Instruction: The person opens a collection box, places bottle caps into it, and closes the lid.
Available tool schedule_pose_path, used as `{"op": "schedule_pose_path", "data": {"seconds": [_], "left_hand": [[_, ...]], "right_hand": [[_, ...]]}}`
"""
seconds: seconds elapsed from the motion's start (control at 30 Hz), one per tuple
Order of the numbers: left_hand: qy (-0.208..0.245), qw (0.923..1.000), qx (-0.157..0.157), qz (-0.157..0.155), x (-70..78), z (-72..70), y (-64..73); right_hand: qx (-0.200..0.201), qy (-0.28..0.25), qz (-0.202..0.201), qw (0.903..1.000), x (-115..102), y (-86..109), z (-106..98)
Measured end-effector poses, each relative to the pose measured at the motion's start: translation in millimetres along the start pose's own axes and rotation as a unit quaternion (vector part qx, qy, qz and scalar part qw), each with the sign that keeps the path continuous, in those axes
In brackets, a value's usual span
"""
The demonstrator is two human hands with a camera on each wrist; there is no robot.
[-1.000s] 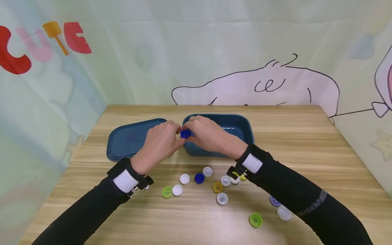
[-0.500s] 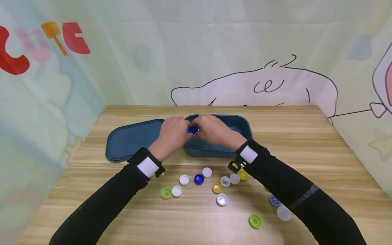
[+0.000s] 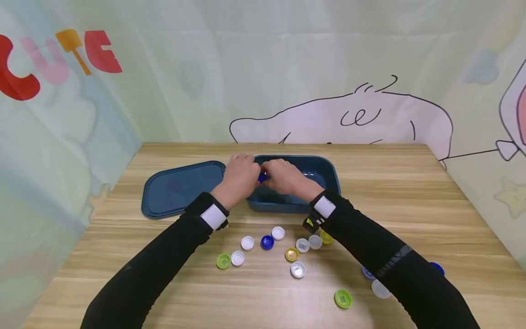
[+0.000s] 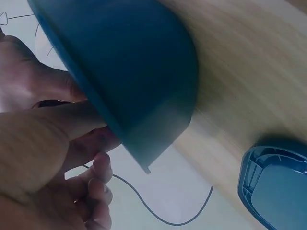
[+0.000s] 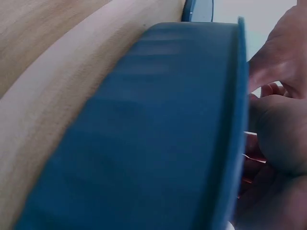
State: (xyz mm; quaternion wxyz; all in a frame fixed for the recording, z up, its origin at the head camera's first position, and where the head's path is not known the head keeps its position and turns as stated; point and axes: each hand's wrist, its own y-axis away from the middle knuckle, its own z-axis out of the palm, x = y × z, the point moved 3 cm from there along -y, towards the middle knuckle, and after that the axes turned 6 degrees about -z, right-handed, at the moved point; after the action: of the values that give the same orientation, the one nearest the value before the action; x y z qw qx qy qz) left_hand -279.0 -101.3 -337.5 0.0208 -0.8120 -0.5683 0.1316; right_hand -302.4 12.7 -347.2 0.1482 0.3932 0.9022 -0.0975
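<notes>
A dark blue bottle cap (image 3: 262,177) is pinched between my left hand (image 3: 239,178) and my right hand (image 3: 284,176), fingertips meeting. Most of the cap is hidden by the fingers. Both hands are over the left part of an open teal box (image 3: 283,208). In the left wrist view, the fingers of my left hand (image 4: 38,158) partly disappear behind the box's wall (image 4: 134,72). Beyond the box rim (image 5: 237,120) in the right wrist view, my right hand (image 5: 280,129) shows curled fingers, and the cap itself is hidden there.
The box's flat lid (image 3: 176,189) lies to its left. Several loose caps are spread in front of the box, among them a blue cap (image 3: 267,242), a white cap (image 3: 298,269), a yellow cap (image 3: 291,254) and a green cap (image 3: 343,299). A printed cloth (image 3: 185,91) hangs behind the table.
Both hands have shifted right with the blue bottle cap, from the box's left rim to over its inside. The left forearm has swung inward. The loose caps lie as before.
</notes>
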Motion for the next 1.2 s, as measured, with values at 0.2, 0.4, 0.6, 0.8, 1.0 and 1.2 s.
{"op": "schedule_pose_path", "data": {"seconds": [0.2, 0.4, 0.6, 0.8, 1.0, 1.2], "left_hand": [[-0.020, 0.9997, -0.011, 0.009, 1.6, 2.8, -3.2], [-0.026, 0.9993, -0.027, -0.005, 3.0, 7.4, -5.1], [-0.021, 0.9994, -0.025, -0.013, 4.2, 11.4, -6.5], [-0.009, 0.9997, -0.020, -0.013, 4.6, 13.4, -6.7], [0.001, 0.9997, -0.023, -0.008, 6.6, 14.3, -6.8], [0.009, 0.9998, -0.017, -0.008, 6.8, 14.1, -6.0]], "right_hand": [[-0.004, 0.002, 0.010, 0.9999, 4.6, -3.6, 7.4], [-0.017, 0.012, 0.018, 0.9996, 7.2, -6.2, 14.3], [-0.030, 0.031, 0.062, 0.9972, 11.5, -7.8, 19.0], [-0.029, 0.027, 0.089, 0.9952, 15.4, -8.9, 21.2], [-0.014, 0.027, 0.095, 0.9950, 17.1, -9.6, 24.4], [0.009, 0.027, 0.097, 0.9949, 17.5, -11.3, 27.9]]}}
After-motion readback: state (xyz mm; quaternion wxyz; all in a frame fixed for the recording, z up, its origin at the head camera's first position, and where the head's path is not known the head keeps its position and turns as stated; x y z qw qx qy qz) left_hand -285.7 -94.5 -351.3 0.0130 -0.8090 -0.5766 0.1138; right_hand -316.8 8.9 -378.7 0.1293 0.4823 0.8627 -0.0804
